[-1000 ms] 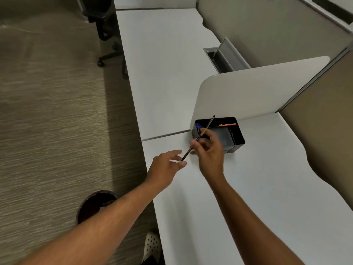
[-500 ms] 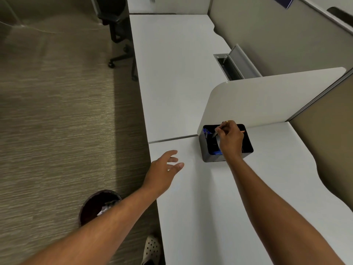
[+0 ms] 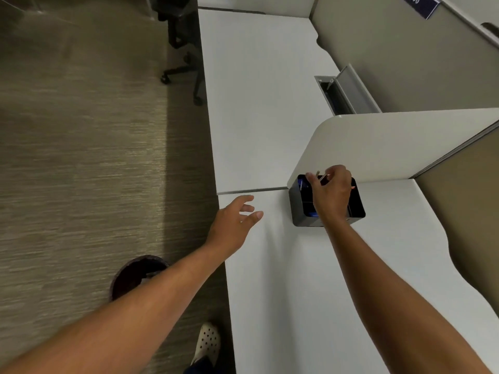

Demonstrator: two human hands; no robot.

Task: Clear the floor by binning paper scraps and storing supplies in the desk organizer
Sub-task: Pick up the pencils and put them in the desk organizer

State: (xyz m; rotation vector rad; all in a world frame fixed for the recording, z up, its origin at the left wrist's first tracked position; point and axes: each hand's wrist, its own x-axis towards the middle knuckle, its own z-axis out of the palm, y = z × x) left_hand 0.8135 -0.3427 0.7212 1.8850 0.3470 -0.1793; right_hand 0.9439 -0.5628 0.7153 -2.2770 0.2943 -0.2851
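Observation:
A black desk organizer [image 3: 299, 211] stands on the white desk [image 3: 310, 279] against a curved divider. My right hand [image 3: 330, 193] hovers over its top and pinches a thin pencil [image 3: 322, 178] whose lower end dips into the organizer. Blue items show inside the left compartment. My left hand [image 3: 235, 222] hangs over the desk's left edge with fingers spread, holding nothing. A dark round waste bin [image 3: 127, 276] with paper scraps sits on the carpet below my left forearm.
A black office chair [image 3: 181, 44] stands on the carpet at the far desk. A cable tray with raised lid [image 3: 343, 90] is set in the far desk. The divider panel [image 3: 391, 147] rises right behind the organizer. My shoe [image 3: 206, 342] is near the desk edge.
My right hand carried the pencil from in front of the organizer to above it and lowered its tip inside. My left hand let go of the pencil and opened.

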